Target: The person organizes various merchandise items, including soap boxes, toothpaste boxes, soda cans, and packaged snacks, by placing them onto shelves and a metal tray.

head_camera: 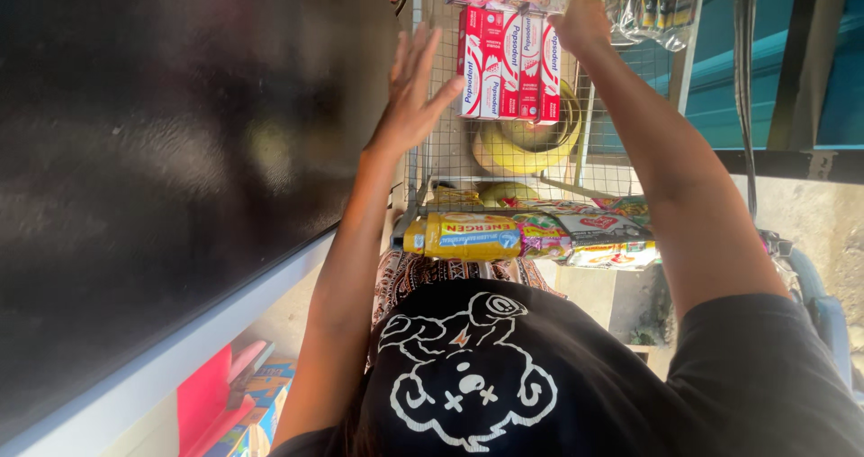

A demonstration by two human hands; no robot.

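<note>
The left hand (416,84) is raised with fingers spread, holding nothing, just beside the red and white toothpaste boxes (508,61) hanging on a wire mesh rack (441,151). The right hand (580,18) reaches the boxes' upper edge; whether it grips anything cannot be told. Below hang yellow sachet strips (472,237), with a yellow coiled hose (526,142) behind the mesh.

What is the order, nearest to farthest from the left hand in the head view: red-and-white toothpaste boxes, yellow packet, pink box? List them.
From the open left hand:
1. red-and-white toothpaste boxes, hanging on the wire grid just to its right.
2. yellow packet, lying crosswise below the hand.
3. pink box, far down at the lower left, under the dark panel.
</note>
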